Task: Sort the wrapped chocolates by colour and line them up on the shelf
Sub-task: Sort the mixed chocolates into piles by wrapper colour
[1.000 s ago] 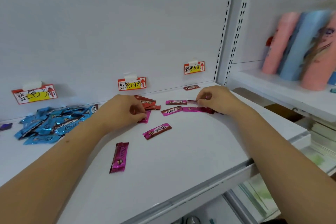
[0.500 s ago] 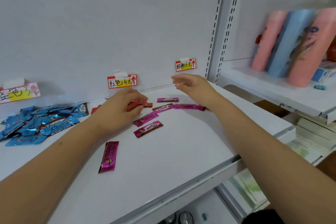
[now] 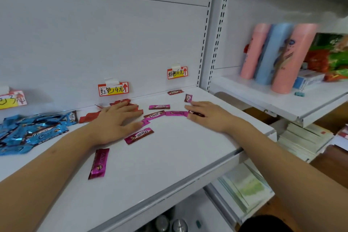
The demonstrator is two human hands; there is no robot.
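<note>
Since half a second before, the right hand [image 3: 208, 116] had dropped from the air near the pink tag [image 3: 177, 72] onto the shelf [image 3: 169, 171], and a small pink chocolate [image 3: 188, 97] now lay just beyond its fingertips. The left hand [image 3: 116, 122] had flattened out over the red chocolates [image 3: 88, 117].

Both hands were open, fingers straight and pressed palm-down. The right fingers rested on the end of a pink bar [image 3: 176, 113]; the left held nothing.

Pink bars lay loose in the middle, red ones under the red tag [image 3: 113, 89], and the blue pile [image 3: 32, 132] sat at the left.

These bars looked light, thin and slick in foil, likely to slide under a push. Pinching one by its crimped end, or across its narrow sides, seemed safest.
</note>
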